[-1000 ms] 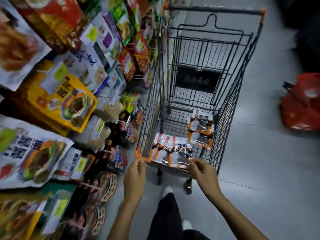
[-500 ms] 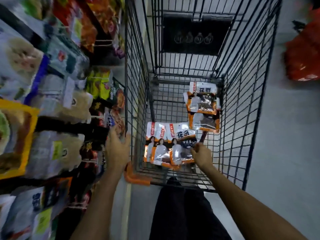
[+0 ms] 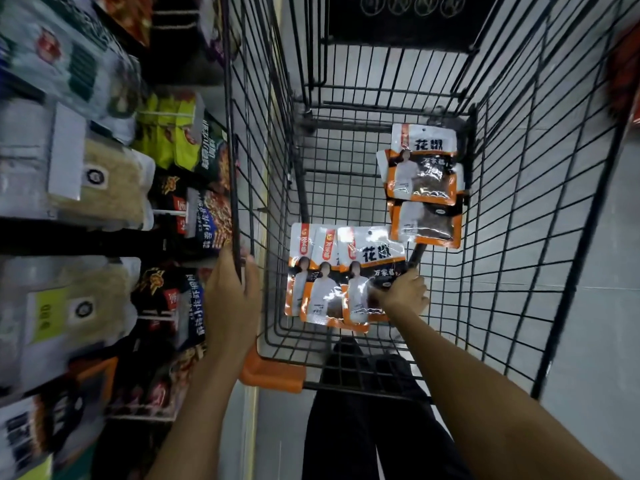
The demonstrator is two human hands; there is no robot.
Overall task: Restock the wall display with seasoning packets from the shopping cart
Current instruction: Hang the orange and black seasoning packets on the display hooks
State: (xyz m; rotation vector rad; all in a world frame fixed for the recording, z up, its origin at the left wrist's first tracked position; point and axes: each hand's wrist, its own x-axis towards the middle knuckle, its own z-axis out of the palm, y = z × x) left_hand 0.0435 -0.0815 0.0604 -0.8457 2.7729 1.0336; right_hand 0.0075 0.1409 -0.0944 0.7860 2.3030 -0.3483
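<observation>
The right hand (image 3: 401, 294) pinches the right edge of three fanned packets (image 3: 325, 289) at the cart's (image 3: 273, 375) near edge, long axes pointing away from the person. The left hand (image 3: 232, 289) grips the cart's left rim; the wall display (image 3: 104, 188) lies to its left, so the packets must cross leftward.

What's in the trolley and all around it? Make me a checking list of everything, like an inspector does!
Surface: shopping cart with a wire bottom, over a grey tile floor.
Job's things: three fanned packets near; stacked packets at the far right; wall display on the left, hung with bags.
Clutter: nothing seen.
Grippers: left hand grips the cart's left rim; right hand grips the fanned packets' corner.
Cables: nothing seen.
Surroundings: blurred red object at the right edge; dark trousers below.
</observation>
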